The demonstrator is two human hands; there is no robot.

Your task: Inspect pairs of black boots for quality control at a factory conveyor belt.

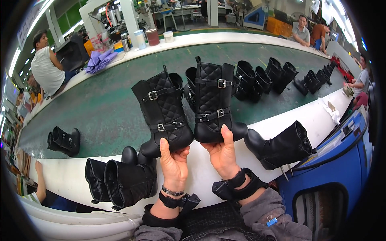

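Note:
My left hand [174, 160] grips a black quilted boot [163, 104] by its foot, thumb on the near side, with the shaft upright and the toe to the left. In my right hand [222, 154] is a matching black boot [213, 96], held the same way with its toe to the right. Two buckled straps cross each shaft. The two heels are close together, over the white table edge. A pair of black boots [128, 180] lies on its side left of my left hand. Another black boot [277, 146] lies right of my right hand.
A green conveyor belt [108, 108] runs across, carrying more black boots [257, 80] at the right and a pair [64, 140] at the left. A blue machine [321, 160] stands at my right. Jars [152, 37] and purple cloth [100, 60] sit on the far ledge. Several people sit around.

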